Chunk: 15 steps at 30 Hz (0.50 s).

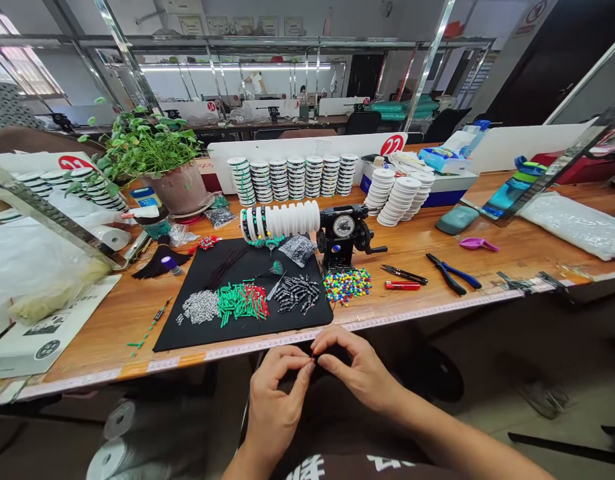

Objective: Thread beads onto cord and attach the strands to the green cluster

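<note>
My left hand (pixel 282 383) and my right hand (pixel 360 367) meet in front of the table edge, above my lap. Both pinch with thumb and forefinger at a tiny red piece (pixel 313 355), too small to name for sure. Beyond them lies a black mat (pixel 187 337). On it are piles of silver beads (pixel 201 307), green and red tube beads (pixel 240 301) and black tube beads (pixel 297 293). Multicoloured round beads (pixel 347 285) sit beside the mat, under a black hand-cranked winder (pixel 343 233) carrying white spools (pixel 292 219).
Pliers (pixel 453 275), tweezers (pixel 403 273) and a red-handled tool (pixel 402 285) lie at right. Stacked spools (pixel 297 180) line the back. A potted plant (pixel 175 187) and plastic bags (pixel 42 247) stand left. A tape measure (pixel 387 320) runs along the table edge.
</note>
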Tool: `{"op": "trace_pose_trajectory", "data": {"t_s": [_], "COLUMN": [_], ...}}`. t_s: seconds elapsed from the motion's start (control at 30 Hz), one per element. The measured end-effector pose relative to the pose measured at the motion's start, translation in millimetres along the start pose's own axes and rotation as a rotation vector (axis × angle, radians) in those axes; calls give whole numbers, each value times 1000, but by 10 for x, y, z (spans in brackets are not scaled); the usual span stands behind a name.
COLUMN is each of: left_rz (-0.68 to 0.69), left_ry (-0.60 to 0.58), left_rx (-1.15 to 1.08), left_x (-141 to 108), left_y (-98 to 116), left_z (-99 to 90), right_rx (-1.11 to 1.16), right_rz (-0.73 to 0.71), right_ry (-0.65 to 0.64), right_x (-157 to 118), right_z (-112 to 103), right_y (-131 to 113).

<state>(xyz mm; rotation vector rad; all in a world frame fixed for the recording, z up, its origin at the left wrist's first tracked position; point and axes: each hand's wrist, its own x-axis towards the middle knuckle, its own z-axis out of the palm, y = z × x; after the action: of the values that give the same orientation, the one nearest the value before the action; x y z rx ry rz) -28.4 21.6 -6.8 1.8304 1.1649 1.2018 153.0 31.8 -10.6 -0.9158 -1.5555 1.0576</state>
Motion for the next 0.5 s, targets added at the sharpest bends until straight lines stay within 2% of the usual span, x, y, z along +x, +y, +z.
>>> {"op": "trace_pose_trajectory", "data": {"t_s": [0.07,0.2,0.5], "left_rz": [44,78,-44], "left_ry": [22,-5,-40], "left_rx": [39,47,-28], "left_x": [-5,-24,-35], "left_y": [-19,-47,-76], "left_z": [-24,-52,-75], "right_rx": [-3,16,-69], "right_rz": [14,16,-78], "right_ry": [-2,-9,-4], "right_x": [3,14,7], "right_z": [27,79,110], "right_y": [-5,4,54]}}
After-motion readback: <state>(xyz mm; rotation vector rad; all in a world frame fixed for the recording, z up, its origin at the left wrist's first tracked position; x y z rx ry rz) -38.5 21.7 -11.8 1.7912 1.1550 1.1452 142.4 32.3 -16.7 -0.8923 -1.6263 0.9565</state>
